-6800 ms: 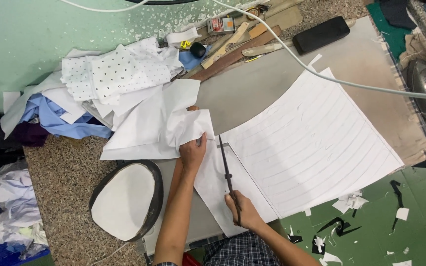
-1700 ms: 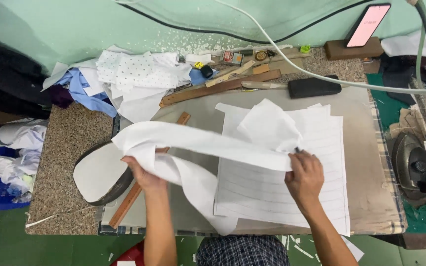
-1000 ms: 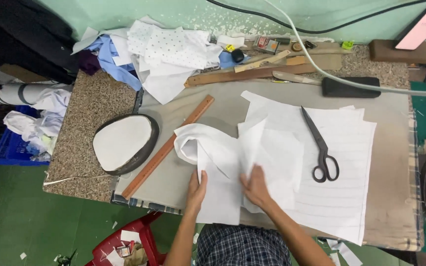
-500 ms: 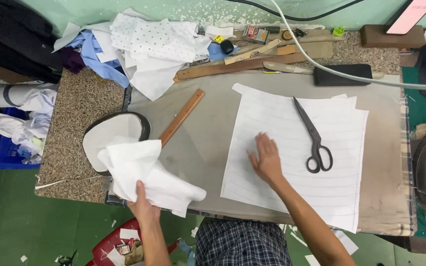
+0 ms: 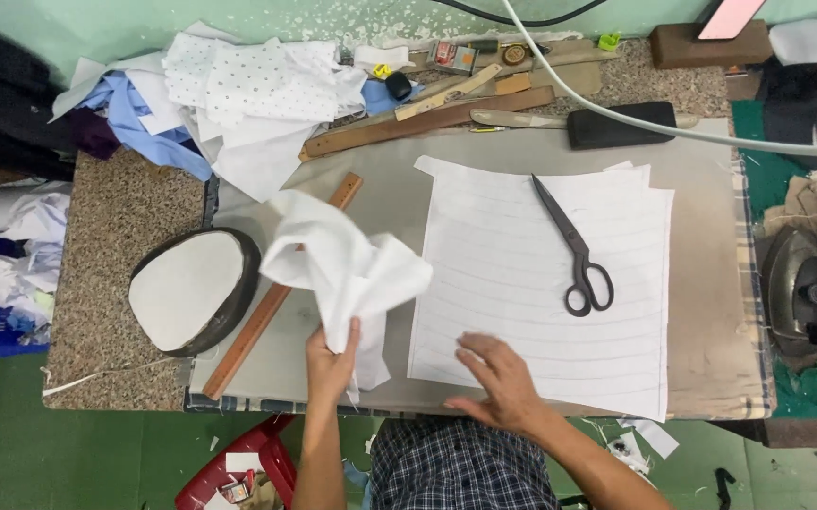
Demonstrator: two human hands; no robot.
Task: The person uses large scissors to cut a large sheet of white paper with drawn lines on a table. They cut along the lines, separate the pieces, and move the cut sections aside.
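Near the front edge of the desk (image 5: 711,378), your left hand (image 5: 331,359) grips a crumpled piece of white fabric (image 5: 344,269), fingers closed around its lower end so the bunch rises loosely above your hand, over the grey pad just left of the striped sheets. Your right hand (image 5: 495,382) lies flat and open, fingers spread, palm down on the lower left corner of the stack of white lined fabric sheets (image 5: 541,283), holding nothing. Black scissors (image 5: 576,247) rest on top of that stack, blades closed and pointing up and to the left, handles toward you, well apart from your right hand. A long wooden ruler (image 5: 281,288) runs diagonally behind the crumpled fabric, its lower end near the front edge. Just left of it sits an oval white pad with a dark rim (image 5: 191,291). At the back of the desk lies a heap of white and blue cloth (image 5: 229,90), and a white cable (image 5: 673,127) crosses the far right corner.
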